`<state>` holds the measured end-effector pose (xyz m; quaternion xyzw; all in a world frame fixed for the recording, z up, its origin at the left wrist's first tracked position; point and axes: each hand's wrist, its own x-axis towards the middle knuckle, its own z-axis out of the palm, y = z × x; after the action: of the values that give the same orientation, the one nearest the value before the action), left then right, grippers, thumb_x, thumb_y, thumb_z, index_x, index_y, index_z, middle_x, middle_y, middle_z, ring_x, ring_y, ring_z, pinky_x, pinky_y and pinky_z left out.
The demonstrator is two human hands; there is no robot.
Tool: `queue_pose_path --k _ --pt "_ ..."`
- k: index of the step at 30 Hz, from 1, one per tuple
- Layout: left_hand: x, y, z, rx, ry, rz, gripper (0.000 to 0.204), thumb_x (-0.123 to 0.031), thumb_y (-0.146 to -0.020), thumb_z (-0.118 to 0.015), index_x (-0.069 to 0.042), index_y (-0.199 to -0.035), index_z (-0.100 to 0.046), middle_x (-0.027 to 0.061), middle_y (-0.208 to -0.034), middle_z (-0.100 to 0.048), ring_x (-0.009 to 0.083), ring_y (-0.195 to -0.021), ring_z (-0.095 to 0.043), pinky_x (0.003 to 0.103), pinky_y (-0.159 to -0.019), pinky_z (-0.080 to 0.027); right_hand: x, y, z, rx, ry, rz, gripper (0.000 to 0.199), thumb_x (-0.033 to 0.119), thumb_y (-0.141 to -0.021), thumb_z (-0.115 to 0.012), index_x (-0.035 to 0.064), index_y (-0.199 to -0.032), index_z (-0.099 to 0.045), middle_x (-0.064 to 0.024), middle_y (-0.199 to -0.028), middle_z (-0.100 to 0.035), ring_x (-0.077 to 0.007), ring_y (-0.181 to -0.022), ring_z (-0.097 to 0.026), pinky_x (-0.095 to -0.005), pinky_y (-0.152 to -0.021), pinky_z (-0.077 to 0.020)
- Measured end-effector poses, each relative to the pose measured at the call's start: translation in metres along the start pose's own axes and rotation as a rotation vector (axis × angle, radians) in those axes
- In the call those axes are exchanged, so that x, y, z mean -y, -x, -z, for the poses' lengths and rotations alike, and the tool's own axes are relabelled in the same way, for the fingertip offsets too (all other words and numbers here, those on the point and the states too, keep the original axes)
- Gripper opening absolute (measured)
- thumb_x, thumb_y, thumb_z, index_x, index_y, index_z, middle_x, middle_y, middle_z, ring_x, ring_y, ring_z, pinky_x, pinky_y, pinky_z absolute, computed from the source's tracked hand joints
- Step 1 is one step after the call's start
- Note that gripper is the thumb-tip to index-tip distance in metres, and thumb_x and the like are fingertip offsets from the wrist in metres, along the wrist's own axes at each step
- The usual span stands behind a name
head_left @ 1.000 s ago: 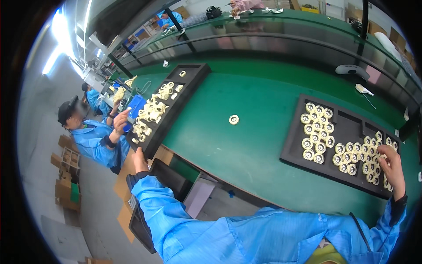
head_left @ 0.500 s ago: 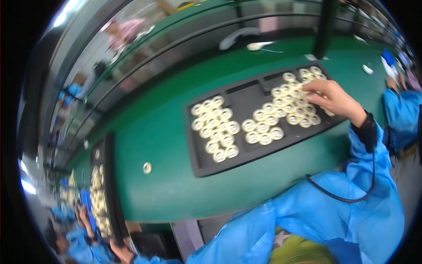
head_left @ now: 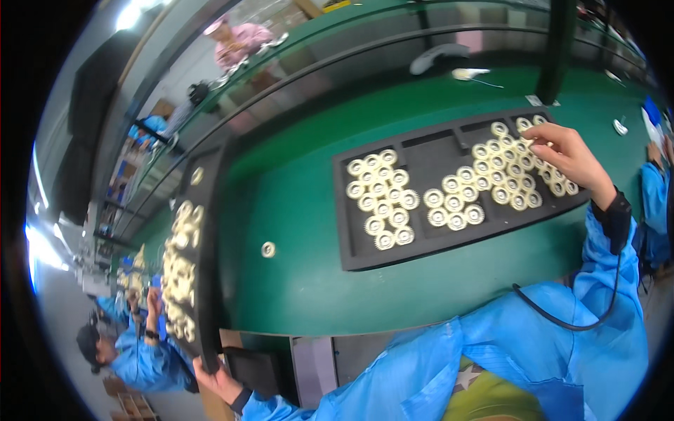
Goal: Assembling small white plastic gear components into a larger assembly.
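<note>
At the far left, a co-worker in a blue coat and dark cap [head_left: 116, 347] sits beside a long black tray of cream plastic gears [head_left: 184, 266]. The left hand [head_left: 217, 382] grips that tray's near end, fingers wrapped around its edge. A single cream gear [head_left: 268, 249] lies loose on the green table top [head_left: 295, 203], well apart from both hands. Further right, a wide black compartment tray [head_left: 435, 151] holds clusters of cream toothed gears [head_left: 382, 200]. The right hand [head_left: 572, 158] rests over the rightmost cluster, fingertips [head_left: 537, 144] pinched on a gear there.
</note>
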<state>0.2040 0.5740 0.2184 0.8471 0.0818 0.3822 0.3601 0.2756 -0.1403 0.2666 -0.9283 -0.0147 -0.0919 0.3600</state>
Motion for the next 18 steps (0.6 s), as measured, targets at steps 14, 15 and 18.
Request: queue_pose_path --k 14,15,18 --pt "-0.084 -0.050 -0.143 0.401 1.266 0.740 0.031 0.005 -0.069 -0.049 0.003 -0.098 -0.058 0.0125 -0.094 -0.063 0.0242 -0.088 -0.061 0.038 -0.086 -0.049 0.009 -0.047 -0.001 -0.104 -0.577 -0.103 0.050 0.036 -0.096 -0.050 0.0004 -0.132 -0.046 -0.0134 -0.125 -0.054 -0.0200 -0.106 -0.057 -0.0300 -0.085 -0.0489" --pt "-0.112 -0.043 -0.164 0.370 1.215 0.718 0.027 0.005 -0.070 -0.050 0.002 -0.096 -0.059 0.0123 -0.093 -0.065 0.0244 -0.085 -0.063 0.038 -0.083 -0.052 0.009 -0.048 -0.003 -0.176 -0.642 -0.194 0.062 0.045 -0.089 -0.059 -0.0043 -0.126 -0.050 -0.0130 -0.119 -0.055 -0.0171 -0.103 -0.057 -0.0285 -0.082 -0.0494" --pt "-0.145 -0.044 -0.223 0.625 1.201 0.571 0.050 0.006 -0.067 -0.047 0.005 -0.117 -0.053 0.0134 -0.111 -0.059 0.0254 -0.102 -0.056 0.035 -0.094 -0.043 -0.026 -0.056 0.010 -0.085 -0.956 -0.253 0.061 0.044 -0.088 -0.063 -0.0063 -0.120 -0.052 -0.0141 -0.118 -0.055 -0.0166 -0.104 -0.056 -0.0299 -0.083 -0.0496"
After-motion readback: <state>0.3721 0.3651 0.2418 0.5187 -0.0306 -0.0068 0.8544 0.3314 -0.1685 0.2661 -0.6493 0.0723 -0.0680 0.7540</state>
